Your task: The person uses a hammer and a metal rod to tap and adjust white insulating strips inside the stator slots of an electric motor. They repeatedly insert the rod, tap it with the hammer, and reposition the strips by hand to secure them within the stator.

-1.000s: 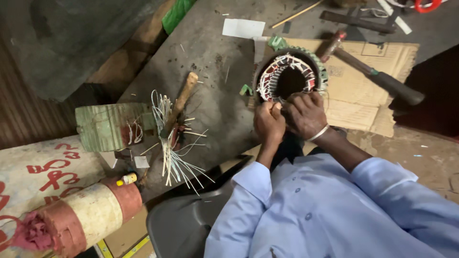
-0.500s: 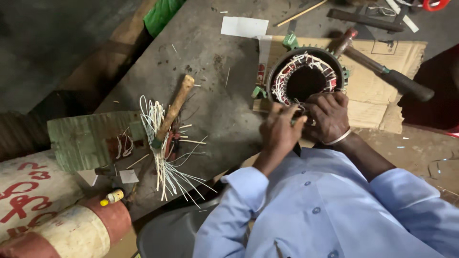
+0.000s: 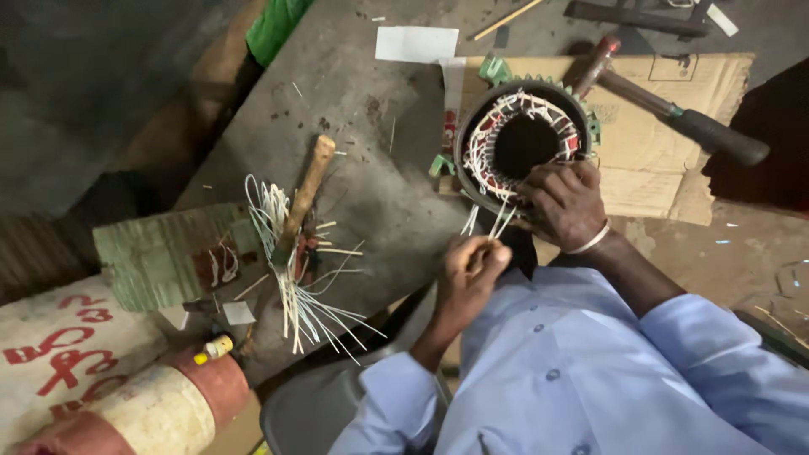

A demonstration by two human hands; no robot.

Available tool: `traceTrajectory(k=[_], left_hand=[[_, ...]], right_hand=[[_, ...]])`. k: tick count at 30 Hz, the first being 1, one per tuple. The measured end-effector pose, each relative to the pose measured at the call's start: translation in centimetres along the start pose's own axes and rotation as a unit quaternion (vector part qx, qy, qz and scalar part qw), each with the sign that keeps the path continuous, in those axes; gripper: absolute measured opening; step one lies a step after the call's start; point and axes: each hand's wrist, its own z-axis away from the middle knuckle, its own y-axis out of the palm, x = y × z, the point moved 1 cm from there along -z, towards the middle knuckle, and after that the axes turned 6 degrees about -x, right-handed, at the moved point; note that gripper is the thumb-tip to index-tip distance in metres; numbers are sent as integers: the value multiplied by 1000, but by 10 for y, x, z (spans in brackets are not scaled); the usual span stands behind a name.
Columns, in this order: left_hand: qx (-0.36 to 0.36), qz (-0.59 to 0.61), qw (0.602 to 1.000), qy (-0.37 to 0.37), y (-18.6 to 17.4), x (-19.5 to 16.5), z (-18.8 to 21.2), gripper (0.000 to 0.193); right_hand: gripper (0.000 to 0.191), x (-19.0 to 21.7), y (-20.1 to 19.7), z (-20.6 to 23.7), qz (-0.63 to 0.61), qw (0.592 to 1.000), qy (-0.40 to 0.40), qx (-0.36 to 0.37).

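grey bench point(image 3: 362, 152) | L hand point(image 3: 472, 265) pinched on white strips point(image 3: 497, 221) | R hand point(image 3: 566, 202) – grips stator point(image 3: 522, 143) rim

Left hand point(image 3: 472, 268) pinching white strips point(image 3: 493, 223) beside round motor stator point(image 3: 522, 139), right hand point(image 3: 566, 202) on its rim.
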Motion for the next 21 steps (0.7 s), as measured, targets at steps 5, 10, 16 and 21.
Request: traceTrajectory(k=[5,10,16,21], left_hand=[[96,122,988,-5,13,-27,1,33],[169,176,969,-47,12,-61,-50,43],[51,113,968,-219,37,-14,-166,44],[109,-436,884,130,22,-43,-166,25]], right_hand=[[52,-3,4,3,15,1000,8,15],[50,-5,5,5,25,999,-23,-19],[62,7,1,-3,56,998,16,41],[60,20,-1,-11,91,985,87,121]])
